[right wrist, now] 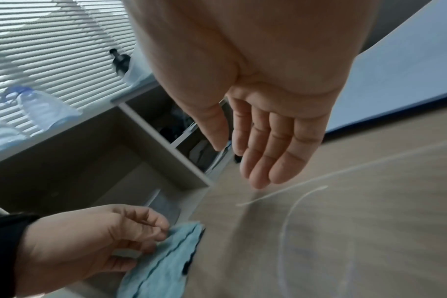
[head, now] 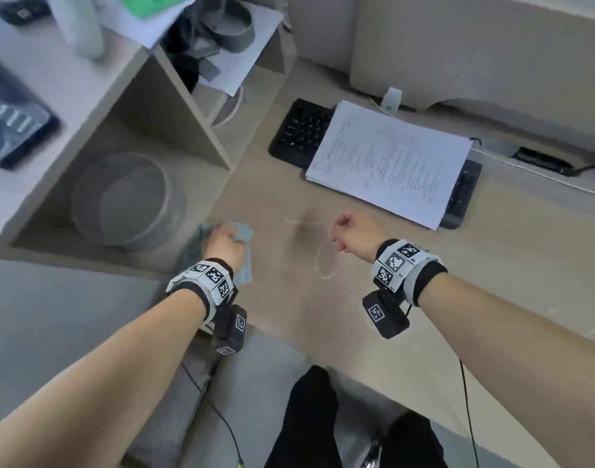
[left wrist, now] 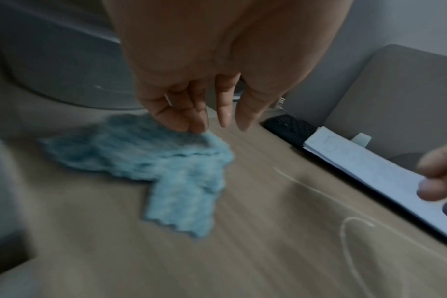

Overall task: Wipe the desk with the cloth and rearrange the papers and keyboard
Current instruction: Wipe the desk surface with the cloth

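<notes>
A light blue cloth (head: 244,233) lies crumpled on the wooden desk (head: 491,265) beside the shelf unit. My left hand (head: 226,243) is on top of it, and its curled fingers (left wrist: 191,125) hold the cloth (left wrist: 166,161) at its far edge. My right hand (head: 340,233) hovers over the middle of the desk, fingers relaxed and empty, as the right wrist view (right wrist: 255,161) shows. White curved marks (head: 326,265) streak the desk between my hands. A stack of papers (head: 390,160) lies on top of a black keyboard (head: 299,133) further back.
A shelf unit (head: 201,130) stands at the left, with a clear round container (head: 127,201) in its low cubby. A power strip (head: 542,160) and white cable (head: 559,180) lie behind the keyboard. The desk's front edge (head: 390,383) runs just above my lap.
</notes>
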The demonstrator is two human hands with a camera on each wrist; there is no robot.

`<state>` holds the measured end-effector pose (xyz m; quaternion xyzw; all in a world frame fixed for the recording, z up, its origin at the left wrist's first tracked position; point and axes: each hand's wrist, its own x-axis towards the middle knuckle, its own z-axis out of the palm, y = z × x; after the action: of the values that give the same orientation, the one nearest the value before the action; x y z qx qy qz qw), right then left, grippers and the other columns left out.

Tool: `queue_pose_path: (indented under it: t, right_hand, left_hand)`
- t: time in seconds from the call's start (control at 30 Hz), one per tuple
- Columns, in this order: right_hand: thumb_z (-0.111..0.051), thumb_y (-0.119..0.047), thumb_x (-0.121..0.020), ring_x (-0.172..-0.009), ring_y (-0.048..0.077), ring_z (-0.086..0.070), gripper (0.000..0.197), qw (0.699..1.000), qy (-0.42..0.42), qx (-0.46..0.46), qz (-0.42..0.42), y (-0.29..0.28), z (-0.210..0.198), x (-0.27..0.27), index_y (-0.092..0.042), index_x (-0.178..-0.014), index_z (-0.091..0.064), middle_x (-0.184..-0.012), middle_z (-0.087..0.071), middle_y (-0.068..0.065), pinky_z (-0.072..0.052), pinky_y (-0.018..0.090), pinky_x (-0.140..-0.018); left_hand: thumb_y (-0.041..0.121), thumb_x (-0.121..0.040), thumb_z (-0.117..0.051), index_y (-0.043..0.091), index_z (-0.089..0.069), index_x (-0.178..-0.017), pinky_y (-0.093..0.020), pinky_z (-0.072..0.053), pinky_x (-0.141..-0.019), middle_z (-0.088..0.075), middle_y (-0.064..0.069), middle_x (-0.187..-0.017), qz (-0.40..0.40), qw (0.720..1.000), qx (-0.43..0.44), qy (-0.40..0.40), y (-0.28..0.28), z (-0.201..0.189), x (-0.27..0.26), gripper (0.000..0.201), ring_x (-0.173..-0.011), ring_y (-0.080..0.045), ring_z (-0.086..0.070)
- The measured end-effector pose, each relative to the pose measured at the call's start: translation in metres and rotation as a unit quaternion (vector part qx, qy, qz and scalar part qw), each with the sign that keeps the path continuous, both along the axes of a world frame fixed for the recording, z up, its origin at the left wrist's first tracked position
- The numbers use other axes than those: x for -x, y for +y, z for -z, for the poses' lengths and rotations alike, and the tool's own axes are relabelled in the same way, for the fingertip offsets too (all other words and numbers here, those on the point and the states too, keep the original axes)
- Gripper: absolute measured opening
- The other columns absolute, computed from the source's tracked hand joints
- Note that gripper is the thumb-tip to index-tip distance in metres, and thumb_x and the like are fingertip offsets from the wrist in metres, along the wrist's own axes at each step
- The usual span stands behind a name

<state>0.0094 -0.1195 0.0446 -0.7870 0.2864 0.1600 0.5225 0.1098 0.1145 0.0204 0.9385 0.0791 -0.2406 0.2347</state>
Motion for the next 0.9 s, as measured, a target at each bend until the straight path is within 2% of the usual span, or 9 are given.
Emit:
queue_pose_path:
  t: [0.17,0.27,0.37,0.5,0.57,0.67,0.73,0.8,0.9]
  right_hand:
    - [-0.063,-0.016,-0.086,-0.074,0.027,-0.067,0.013,0.994,-0.003,0.026,-0.104,0.068,0.009,-0.034,-0.022,-0.077,-0.056,-0.076,-0.065,0.002,-0.053,0.037,-0.073]
    - [-0.065,-0.017,-0.087,-0.082,0.027,-0.064,0.009,0.991,0.007,0.038,-0.131,0.095,0.016,-0.042,-0.014,-0.094,-0.060,-0.089,-0.062,0.004,-0.050,0.034,-0.076]
    - [-0.065,-0.019,-0.088,-0.101,0.023,-0.059,0.037,0.980,0.015,0.069,-0.185,0.108,0.020,-0.043,-0.008,-0.122,-0.057,-0.108,-0.060,0.005,-0.045,0.031,-0.089]
    - [-0.069,-0.023,-0.083,-0.125,0.028,-0.051,0.067,0.960,0.014,0.100,-0.261,0.115,0.025,-0.039,-0.017,-0.144,-0.041,-0.138,-0.053,0.010,-0.041,0.036,-0.104]
    - [-0.071,-0.022,-0.082,-0.128,0.030,-0.046,0.074,0.951,0.009,0.109,-0.290,0.113,0.025,-0.035,-0.018,-0.147,-0.036,-0.142,-0.046,0.014,-0.037,0.034,-0.106]
    - [-0.072,-0.030,-0.081,-0.134,0.035,-0.040,0.079,0.930,-0.004,0.161,-0.331,0.104,0.034,-0.027,-0.022,-0.149,-0.033,-0.155,-0.029,0.013,-0.036,0.038,-0.110]
    - [-0.070,-0.036,-0.080,-0.135,0.038,-0.036,0.082,0.905,-0.007,0.217,-0.365,0.097,0.041,-0.026,-0.027,-0.150,-0.027,-0.160,-0.018,0.009,-0.037,0.045,-0.110]
    - [-0.066,-0.043,-0.082,-0.136,0.039,-0.030,0.083,0.872,-0.025,0.272,-0.405,0.094,0.045,-0.030,-0.031,-0.151,-0.021,-0.161,-0.011,0.005,-0.037,0.049,-0.109]
    - [-0.061,-0.049,-0.083,-0.140,0.042,-0.018,0.083,0.829,-0.061,0.313,-0.460,0.103,0.050,-0.031,-0.033,-0.151,-0.017,-0.162,-0.007,0.005,-0.033,0.057,-0.108]
  left_hand:
    - [0.016,-0.079,-0.060,0.029,-0.055,-0.127,-0.040,-0.036,-0.110,-0.051,-0.009,-0.133,0.034,0.997,-0.057,-0.038,0.064,0.011,0.005,0.050,-0.125,-0.033,-0.046]
    - [0.020,-0.078,-0.062,0.027,-0.046,-0.138,-0.041,-0.037,-0.111,-0.049,-0.006,-0.140,0.054,0.998,-0.001,0.030,0.079,0.014,0.008,0.062,-0.127,-0.030,-0.047]
    - [0.012,-0.081,-0.066,0.024,-0.045,-0.138,-0.040,-0.042,-0.106,-0.051,-0.005,-0.138,0.029,0.992,0.077,0.093,0.084,0.018,0.013,0.062,-0.121,-0.027,-0.053]
    - [-0.010,-0.082,-0.060,0.010,-0.047,-0.137,-0.041,-0.046,-0.104,-0.059,-0.014,-0.131,-0.021,0.962,0.214,0.171,0.071,0.014,0.018,0.059,-0.114,-0.026,-0.059]
    - [-0.015,-0.088,-0.047,0.004,-0.046,-0.136,-0.042,-0.051,-0.097,-0.059,-0.015,-0.128,-0.036,0.930,0.282,0.232,0.060,0.009,0.025,0.052,-0.114,-0.029,-0.059]
    - [-0.019,-0.090,-0.030,0.004,-0.054,-0.125,-0.024,-0.056,-0.071,-0.064,-0.013,-0.109,-0.040,0.894,0.336,0.293,0.041,0.002,0.033,0.048,-0.089,-0.017,-0.068]
    - [-0.013,-0.090,-0.032,0.005,-0.061,-0.101,-0.024,-0.052,-0.069,-0.067,-0.008,-0.094,-0.037,0.912,0.300,0.276,0.037,0.001,0.034,0.036,-0.078,-0.014,-0.068]
    - [-0.011,-0.087,-0.035,0.009,-0.058,-0.079,-0.025,-0.050,-0.065,-0.067,-0.009,-0.082,-0.076,0.946,0.231,0.216,0.044,0.008,0.033,0.032,-0.079,-0.023,-0.067]
    - [-0.004,-0.085,-0.044,0.013,-0.055,-0.072,-0.031,-0.050,-0.077,-0.068,-0.015,-0.090,-0.093,0.987,0.089,0.096,0.076,0.024,0.031,0.024,-0.092,-0.034,-0.064]
